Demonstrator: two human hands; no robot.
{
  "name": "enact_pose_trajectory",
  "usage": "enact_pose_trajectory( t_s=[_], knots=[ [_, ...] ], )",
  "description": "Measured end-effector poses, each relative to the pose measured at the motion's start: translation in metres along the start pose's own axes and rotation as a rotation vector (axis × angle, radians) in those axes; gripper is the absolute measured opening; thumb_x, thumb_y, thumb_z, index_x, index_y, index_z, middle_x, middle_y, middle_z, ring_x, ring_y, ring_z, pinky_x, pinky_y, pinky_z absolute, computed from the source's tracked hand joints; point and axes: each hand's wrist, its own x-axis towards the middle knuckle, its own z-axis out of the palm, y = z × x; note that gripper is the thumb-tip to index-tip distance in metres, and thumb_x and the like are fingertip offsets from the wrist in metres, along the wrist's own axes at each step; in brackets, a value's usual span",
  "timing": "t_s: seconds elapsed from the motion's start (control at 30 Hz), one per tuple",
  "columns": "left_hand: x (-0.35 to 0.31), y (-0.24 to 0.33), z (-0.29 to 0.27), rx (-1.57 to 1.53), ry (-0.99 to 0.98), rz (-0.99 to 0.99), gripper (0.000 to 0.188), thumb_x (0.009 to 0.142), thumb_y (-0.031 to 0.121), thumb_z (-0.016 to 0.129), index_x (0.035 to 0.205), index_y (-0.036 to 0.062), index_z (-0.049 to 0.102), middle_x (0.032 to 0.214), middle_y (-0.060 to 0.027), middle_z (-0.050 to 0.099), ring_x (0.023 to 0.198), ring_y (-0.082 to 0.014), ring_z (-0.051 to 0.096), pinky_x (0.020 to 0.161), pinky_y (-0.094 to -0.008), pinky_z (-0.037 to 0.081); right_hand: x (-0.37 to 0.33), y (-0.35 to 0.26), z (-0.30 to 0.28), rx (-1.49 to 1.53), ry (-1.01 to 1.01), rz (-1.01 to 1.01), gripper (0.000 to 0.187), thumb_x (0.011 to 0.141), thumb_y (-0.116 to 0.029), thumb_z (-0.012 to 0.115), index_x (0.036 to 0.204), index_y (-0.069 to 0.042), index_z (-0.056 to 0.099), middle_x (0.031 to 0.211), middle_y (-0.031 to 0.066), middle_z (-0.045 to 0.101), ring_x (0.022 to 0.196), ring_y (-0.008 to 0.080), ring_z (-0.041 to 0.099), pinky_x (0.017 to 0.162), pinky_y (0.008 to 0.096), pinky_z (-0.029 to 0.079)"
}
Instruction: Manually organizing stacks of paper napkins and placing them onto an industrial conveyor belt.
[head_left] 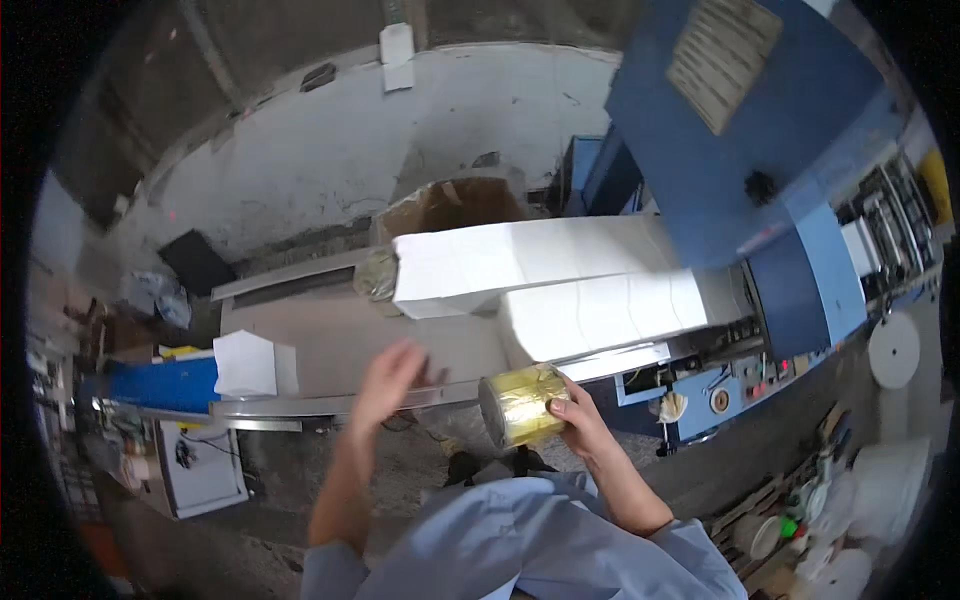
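Note:
My right hand (580,418) is wrapped round the near right side of a shiny gold-yellow cylinder (525,404). The cylinder lies roughly sideways in front of my body, its dull grey end facing left. Whether it is a roll or a tin, I cannot make out. My left hand (393,378) hovers at the near edge of a metal table (330,335), and motion smears its fingers. Two long rows of white stacked paper (605,318) run along the table to the right, out of a blue machine (790,290). Neither hand touches the rows.
A white block of paper (245,364) stands at the table's left end, by a blue surface (160,385). Behind the table is an open brown carton (465,205). Small parts and buttons sit on the machine's control ledge (740,390). White tubs (888,480) stand at the lower right.

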Motion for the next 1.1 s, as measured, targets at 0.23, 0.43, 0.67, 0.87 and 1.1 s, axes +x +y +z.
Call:
enact_pose_trajectory(
  t_s=[0.23,0.43,0.67,0.87,1.1],
  knots=[
    [0.059,0.076,0.192,0.357,-0.019,0.07,0.088,0.086,0.048,0.064,0.137,-0.0144,0.028,0.118,-0.0333,0.056,0.112,-0.0417,0.056,0.096,-0.0417,0.044,-0.044,-0.033,-0.065,0.067,-0.052,-0.003,0.072,0.082,-0.017,0.067,0.143,0.003,0.035,0.129,0.0124,0.053,0.117,0.0192,0.053,0.098,0.0301,0.042],
    [0.069,0.068,0.221,0.428,0.044,0.097,0.093,0.081,0.033,0.065,0.136,-0.021,0.013,0.125,-0.0398,0.048,0.118,-0.0457,0.053,0.1,-0.0417,0.042,-0.06,-0.04,-0.11,0.09,-0.013,-0.04,0.072,0.083,-0.016,0.067,0.144,0.003,0.034,0.132,0.0134,0.052,0.122,0.0203,0.05,0.103,0.0311,0.038],
    [0.068,0.08,0.215,0.465,0.034,0.041,0.087,0.077,0.025,0.064,0.138,-0.0155,0.017,0.122,-0.0355,0.054,0.116,-0.0441,0.055,0.1,-0.0413,0.042,-0.048,-0.044,-0.104,0.085,-0.123,-0.026,0.072,0.082,-0.016,0.066,0.144,0.003,0.035,0.132,0.0142,0.051,0.12,0.0203,0.05,0.103,0.0315,0.038],
    [0.063,0.06,0.159,0.334,0.016,0.015,0.072,0.074,0.018,0.066,0.135,-0.0071,0.038,0.118,-0.022,0.061,0.107,-0.0299,0.062,0.092,-0.037,0.048,-0.016,-0.033,-0.076,0.124,-0.171,0.023,0.075,0.082,-0.015,0.066,0.146,0.001,0.032,0.133,0.0151,0.05,0.119,0.0204,0.05,0.102,0.0305,0.039],
    [0.031,-0.06,-0.046,-0.39,-0.107,-0.078,0.064,0.075,0.008,0.058,0.136,-0.0039,0.044,0.124,-0.0098,0.059,0.106,-0.0175,0.06,0.088,-0.0304,0.052,0.001,-0.026,-0.051,0.058,-0.052,0.005,0.088,0.075,-0.027,0.072,0.148,-0.002,0.031,0.133,0.0163,0.051,0.12,0.0242,0.052,0.102,0.0352,0.041]
  ],
)
